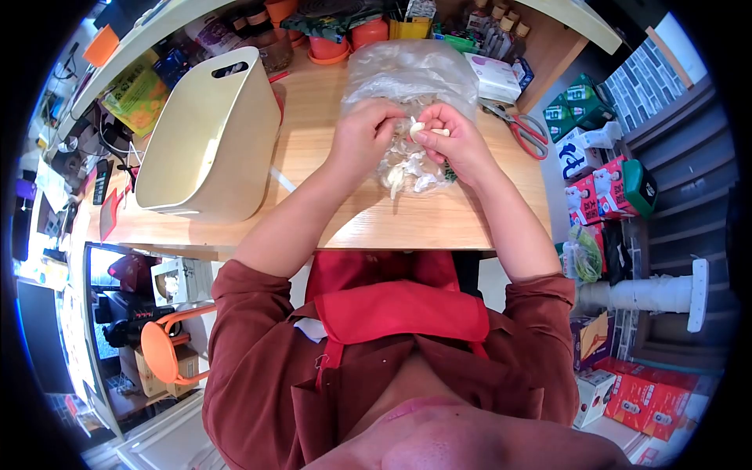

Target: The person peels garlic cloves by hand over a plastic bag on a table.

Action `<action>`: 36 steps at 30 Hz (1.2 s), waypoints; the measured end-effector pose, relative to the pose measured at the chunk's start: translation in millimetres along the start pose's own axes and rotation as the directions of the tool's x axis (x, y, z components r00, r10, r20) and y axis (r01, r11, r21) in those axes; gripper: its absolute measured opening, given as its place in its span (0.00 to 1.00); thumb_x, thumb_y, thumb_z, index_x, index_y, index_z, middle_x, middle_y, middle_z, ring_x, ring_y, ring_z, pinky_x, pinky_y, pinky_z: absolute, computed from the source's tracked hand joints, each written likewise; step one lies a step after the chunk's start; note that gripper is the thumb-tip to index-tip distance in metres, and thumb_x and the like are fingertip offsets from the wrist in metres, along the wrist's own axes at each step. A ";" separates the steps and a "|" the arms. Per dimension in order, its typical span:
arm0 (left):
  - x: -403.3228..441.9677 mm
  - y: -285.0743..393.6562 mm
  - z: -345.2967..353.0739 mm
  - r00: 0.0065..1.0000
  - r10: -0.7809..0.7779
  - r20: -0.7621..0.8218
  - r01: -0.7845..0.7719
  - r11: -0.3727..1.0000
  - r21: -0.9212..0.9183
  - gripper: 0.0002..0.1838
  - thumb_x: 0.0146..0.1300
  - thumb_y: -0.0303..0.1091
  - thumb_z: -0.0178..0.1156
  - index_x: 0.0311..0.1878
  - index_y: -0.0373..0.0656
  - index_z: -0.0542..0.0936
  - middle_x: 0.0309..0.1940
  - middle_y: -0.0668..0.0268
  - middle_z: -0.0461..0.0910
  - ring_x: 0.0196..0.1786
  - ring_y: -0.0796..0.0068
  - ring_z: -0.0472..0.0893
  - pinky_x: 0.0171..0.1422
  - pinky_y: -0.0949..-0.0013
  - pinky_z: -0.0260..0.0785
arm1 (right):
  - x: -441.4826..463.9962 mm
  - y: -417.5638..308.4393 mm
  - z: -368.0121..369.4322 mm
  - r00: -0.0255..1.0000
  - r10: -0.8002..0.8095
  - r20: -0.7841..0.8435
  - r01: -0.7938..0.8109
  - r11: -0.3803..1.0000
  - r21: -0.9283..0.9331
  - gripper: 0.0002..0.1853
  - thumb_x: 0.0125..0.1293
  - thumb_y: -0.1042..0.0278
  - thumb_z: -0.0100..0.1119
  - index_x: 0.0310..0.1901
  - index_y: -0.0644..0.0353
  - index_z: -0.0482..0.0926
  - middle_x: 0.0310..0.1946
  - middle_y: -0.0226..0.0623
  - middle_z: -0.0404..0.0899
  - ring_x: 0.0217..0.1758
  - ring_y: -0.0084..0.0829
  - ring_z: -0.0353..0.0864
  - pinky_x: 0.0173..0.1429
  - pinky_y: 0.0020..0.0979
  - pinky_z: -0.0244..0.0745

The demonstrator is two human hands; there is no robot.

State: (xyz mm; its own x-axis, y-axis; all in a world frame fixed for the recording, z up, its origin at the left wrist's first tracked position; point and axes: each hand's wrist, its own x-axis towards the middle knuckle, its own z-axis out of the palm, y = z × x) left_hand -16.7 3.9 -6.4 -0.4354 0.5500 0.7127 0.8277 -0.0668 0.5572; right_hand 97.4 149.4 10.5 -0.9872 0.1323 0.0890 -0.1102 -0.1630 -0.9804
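Note:
Pale garlic cloves (417,130) are gripped between the thumb and fingers of my right hand (460,147), above the table. Close by on the left, my left hand (365,135) is closed in a pinch; whatever it holds, if anything, is too small to make out. Under both hands lies a clear plastic bag (411,69), spread on the wood. White papery garlic skins and pieces (403,171) are heaped on its near part. To the left stands a tall cream plastic bin (244,133) with a few pale bits inside.
Red-handled scissors (526,135) lie at the table's (439,225) right. Behind the bag are orange pots (327,48), a white box (493,77) and small corked bottles (501,35) under a shelf. An orange stool (160,352) stands low at left; boxes (607,192) are stacked right.

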 end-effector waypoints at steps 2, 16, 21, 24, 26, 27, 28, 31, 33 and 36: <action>-1.5 1.1 1.0 1.000 -0.016 0.009 0.016 0.999 -0.041 0.06 0.57 0.24 0.57 0.37 0.37 0.78 0.34 0.63 0.78 0.37 0.74 0.76 0.39 0.73 0.69 | -0.4 -0.8 1.4 1.000 -0.001 -0.029 0.000 0.999 -0.034 0.11 0.58 0.73 0.60 0.42 0.58 0.72 0.30 0.27 0.76 0.24 0.13 0.66 0.26 0.15 0.61; -1.7 7.9 -2.2 0.925 -0.303 0.229 0.371 0.851 -0.372 0.06 0.58 0.30 0.60 0.36 0.37 0.77 0.30 0.71 0.76 0.32 0.87 0.72 0.36 0.80 0.67 | 1.0 1.3 9.9 0.985 -0.004 -0.173 -0.029 0.982 -0.189 0.14 0.56 0.76 0.61 0.42 0.58 0.69 0.27 0.24 0.72 0.21 0.13 0.66 0.22 0.15 0.58; -1.8 6.8 -0.8 0.928 -0.315 0.197 0.367 0.857 -0.362 0.06 0.59 0.30 0.59 0.35 0.37 0.77 0.28 0.72 0.75 0.30 0.87 0.72 0.34 0.79 0.66 | -0.4 1.8 8.5 0.986 -0.003 -0.165 -0.025 0.986 -0.165 0.14 0.55 0.75 0.62 0.42 0.56 0.70 0.29 0.25 0.72 0.22 0.13 0.66 0.24 0.15 0.60; 0.0 7.4 -1.4 0.936 -0.307 0.174 0.345 0.901 -0.264 0.06 0.58 0.31 0.59 0.34 0.38 0.76 0.25 0.69 0.75 0.28 0.84 0.72 0.32 0.77 0.65 | -0.3 2.1 9.0 0.986 -0.014 -0.166 -0.013 0.987 -0.161 0.14 0.55 0.75 0.62 0.42 0.56 0.70 0.29 0.25 0.72 0.23 0.12 0.66 0.24 0.14 0.60; 0.9 12.4 -2.6 0.945 -0.286 0.161 0.313 0.933 -0.179 0.06 0.58 0.31 0.59 0.33 0.38 0.76 0.24 0.66 0.75 0.26 0.79 0.73 0.31 0.74 0.66 | -0.2 1.9 9.4 0.986 -0.017 -0.163 -0.011 0.986 -0.169 0.15 0.54 0.76 0.62 0.42 0.56 0.70 0.29 0.24 0.72 0.24 0.12 0.66 0.24 0.14 0.60; 0.7 13.0 -2.2 0.956 -0.257 0.143 0.277 0.950 -0.141 0.06 0.57 0.31 0.59 0.33 0.38 0.75 0.25 0.65 0.75 0.27 0.77 0.73 0.32 0.73 0.66 | -0.5 2.1 9.9 0.986 -0.019 -0.163 -0.013 0.981 -0.195 0.15 0.54 0.76 0.62 0.42 0.57 0.70 0.29 0.24 0.72 0.25 0.12 0.67 0.26 0.14 0.61; 0.2 13.0 -1.3 0.966 -0.227 0.127 0.241 0.965 -0.103 0.06 0.57 0.31 0.59 0.32 0.38 0.75 0.25 0.63 0.75 0.27 0.74 0.74 0.32 0.72 0.66 | -0.8 2.3 10.4 0.986 -0.021 -0.164 -0.016 0.975 -0.220 0.15 0.54 0.76 0.63 0.42 0.57 0.71 0.29 0.24 0.72 0.26 0.13 0.68 0.28 0.15 0.63; -2.0 11.6 1.7 0.978 -0.172 0.115 0.180 0.981 -0.064 0.06 0.57 0.31 0.58 0.32 0.39 0.74 0.27 0.60 0.76 0.30 0.67 0.75 0.34 0.68 0.67 | 2.9 12.9 4.6 0.984 -0.142 -0.109 0.088 0.916 -0.392 0.14 0.53 0.76 0.63 0.41 0.58 0.72 0.30 0.23 0.72 0.32 0.15 0.69 0.35 0.16 0.66; -3.5 10.2 3.9 0.982 -0.161 0.101 0.167 0.984 -0.056 0.06 0.58 0.31 0.57 0.33 0.39 0.73 0.28 0.59 0.76 0.32 0.64 0.76 0.35 0.67 0.67 | 4.1 15.1 3.3 0.979 -0.186 -0.082 0.128 0.878 -0.460 0.13 0.53 0.76 0.64 0.40 0.58 0.73 0.30 0.23 0.72 0.35 0.16 0.70 0.39 0.17 0.66; -5.1 8.8 6.0 0.984 -0.169 0.056 0.171 0.985 -0.033 0.06 0.58 0.30 0.56 0.34 0.39 0.73 0.28 0.57 0.76 0.33 0.60 0.76 0.37 0.65 0.67 | 2.8 11.3 7.2 0.981 -0.153 -0.120 0.085 0.892 -0.443 0.11 0.53 0.75 0.64 0.38 0.59 0.75 0.31 0.23 0.72 0.37 0.17 0.69 0.42 0.18 0.66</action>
State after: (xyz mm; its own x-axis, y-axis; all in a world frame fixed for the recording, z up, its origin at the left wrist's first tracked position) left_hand -5.1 5.6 -7.7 -0.5481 0.5993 0.5834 0.7292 0.0007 0.6844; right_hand 92.6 140.9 1.0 -0.9376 0.2720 0.2165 -0.1315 0.2991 -0.9451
